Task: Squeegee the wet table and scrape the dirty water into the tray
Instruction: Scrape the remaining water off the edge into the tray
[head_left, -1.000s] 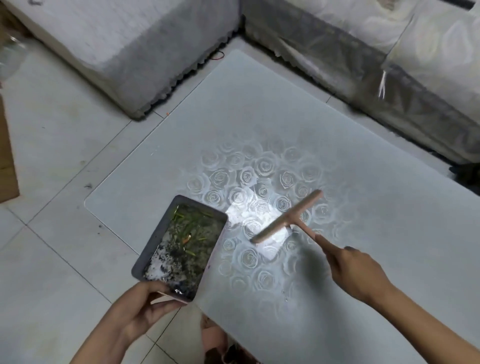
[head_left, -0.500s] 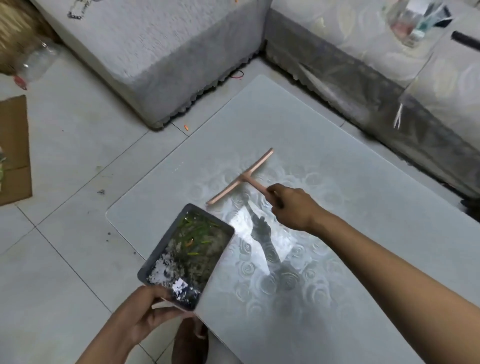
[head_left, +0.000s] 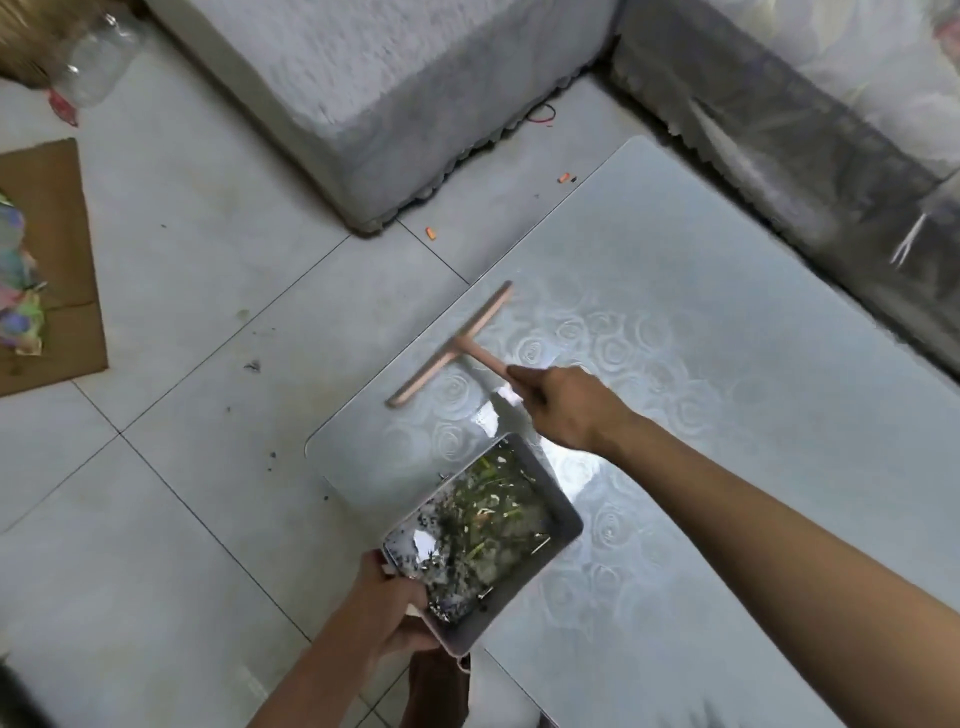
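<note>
pink t-shaped squeegee, gripped by the right hand, rests on the patterned glass surface; left hand holds the debris-filled grey tray; wet sheen beside it is probably still to scrape.

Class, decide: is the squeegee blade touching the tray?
Apart. The head view shows bare table between the squeegee blade and the tray.
</note>
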